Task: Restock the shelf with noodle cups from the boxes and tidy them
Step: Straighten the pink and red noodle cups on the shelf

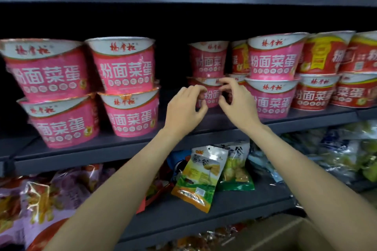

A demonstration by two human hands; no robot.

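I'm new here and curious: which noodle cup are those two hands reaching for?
On the middle shelf, find the gap between the pink stacks. Set back in it stand two pink cups; it is the lower set-back cup, between left hand and right hand.

Pink noodle cups [124,71]: big white characters 粉面菜蛋 on side, red brush-style brand on white lid band, too cursive to read. Red noodle cups [315,96]: same 菜蛋 partly visible. Yellow-green snack pouch [199,177] on lower shelf: print too small to read surely.
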